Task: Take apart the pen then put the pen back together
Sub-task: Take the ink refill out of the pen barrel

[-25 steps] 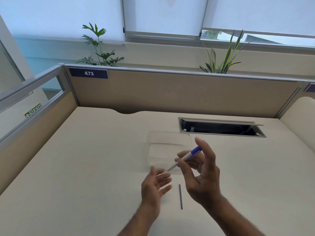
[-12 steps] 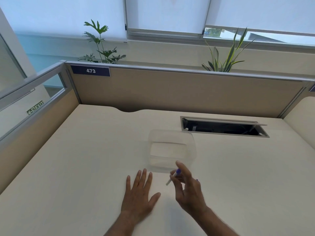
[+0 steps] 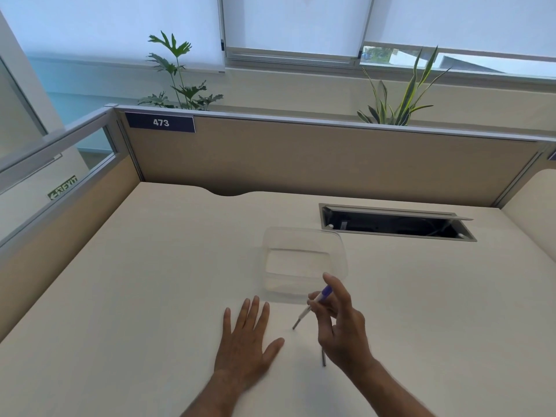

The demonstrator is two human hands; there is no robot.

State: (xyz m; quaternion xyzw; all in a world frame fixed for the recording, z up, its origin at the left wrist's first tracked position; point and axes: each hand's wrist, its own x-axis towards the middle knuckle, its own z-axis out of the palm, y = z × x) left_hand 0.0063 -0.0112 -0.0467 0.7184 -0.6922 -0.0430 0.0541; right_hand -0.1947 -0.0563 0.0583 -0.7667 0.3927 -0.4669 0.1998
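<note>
My right hand [image 3: 341, 328] pinches a white pen body [image 3: 310, 311] with a purple cap end. The pen is tilted, its tip pointing down-left and almost touching the desk. My left hand [image 3: 246, 341] lies flat on the desk, palm down and fingers spread, holding nothing, just left of the pen tip. A thin dark refill rod [image 3: 324, 358] lies on the desk under my right hand, mostly hidden by it.
A clear plastic container [image 3: 304, 263] stands on the beige desk [image 3: 135, 281] just beyond my hands. An open cable slot [image 3: 397, 222] is cut into the desk at the back right. Partition walls close the back and left sides.
My left hand has dropped from a raised, cupped pose to lie flat on the desk. My right hand has lowered the pen, so its tip now points at the desk.
</note>
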